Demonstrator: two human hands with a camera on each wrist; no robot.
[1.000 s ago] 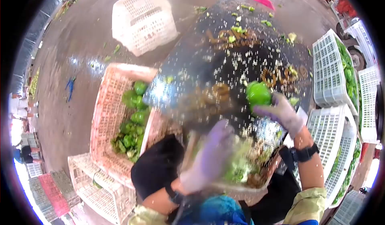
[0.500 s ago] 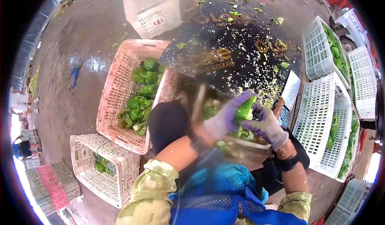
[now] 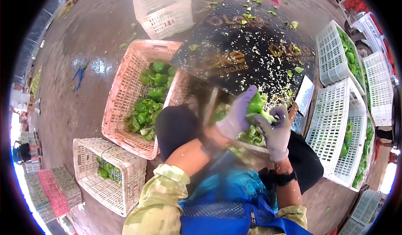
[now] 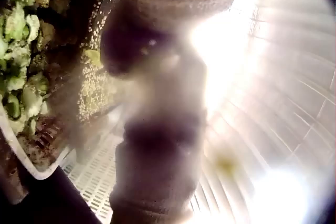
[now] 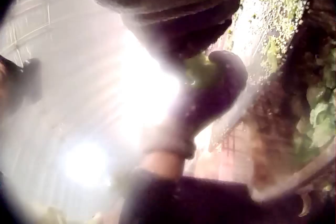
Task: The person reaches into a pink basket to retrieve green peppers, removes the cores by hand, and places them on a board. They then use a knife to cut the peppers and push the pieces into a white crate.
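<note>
Both hands together at one shiny green bell pepper [image 3: 254,104], held up over a pale-rimmed plastic scrap bin [image 3: 257,148] with torn green bits in it. Left hand [image 3: 235,115], in a purple-and-white fabric glove, grips the pepper from its left side. Right hand [image 3: 278,136], same kind of glove, looks to be pinching the pale, ragged core [image 3: 269,117] on the pepper's right side; exact finger contact is hard to tell, wrist views mostly glare.

Step in hand seems to be coring. To do it well: keep the left grip firm but not crushing, pinch the core near its base, twist and pull in one go so seeds come with it, stay above the bin so waste drops in.

Pose: left forearm slants in from lower left, right forearm rises almost straight from below, hands meeting at the near edge of a black, seed-strewn board with gold lettering [image 3: 217,61]. Right wrist, in a black band [image 3: 284,178], has fingers curled in toward the pepper; left thumb or finger points upward along it
</note>
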